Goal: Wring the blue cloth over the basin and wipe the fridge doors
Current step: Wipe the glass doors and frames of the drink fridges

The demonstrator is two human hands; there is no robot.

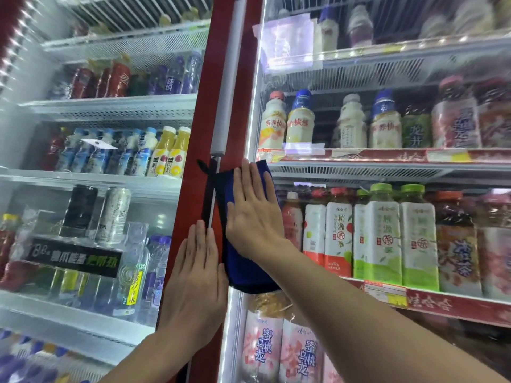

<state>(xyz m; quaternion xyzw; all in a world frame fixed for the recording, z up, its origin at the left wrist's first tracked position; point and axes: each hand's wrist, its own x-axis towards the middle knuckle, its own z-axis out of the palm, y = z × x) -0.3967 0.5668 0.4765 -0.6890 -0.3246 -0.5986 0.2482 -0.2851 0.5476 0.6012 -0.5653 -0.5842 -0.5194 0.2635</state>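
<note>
Blue cloth (244, 269) sits flat against the right fridge door (387, 172), at its left edge where the glass meets the red frame (204, 128), just below the lower end of the white vertical handle (229, 78); from my remote seat I see the right hand (254, 208) laid over the cloth's upper half, palm down, fingers straight and slightly spread, pressing it to the surface rather than gripping it; the cloth's lower part hangs out below the wrist, dark along its bottom hem; the left hand (197, 275) lies just beside the cloth on the red frame, fingers straight and held together, holding nothing, its fingertips reaching a thin black strip (206, 200) that runs down from the handle; the strip seems knotted at its top, though blur keeps me from being sure; behind the right glass stand green-capped tea bottles (383, 233) on a shelf; the left fridge door (96, 161) shows cans and juice bottles on white shelves.
</note>
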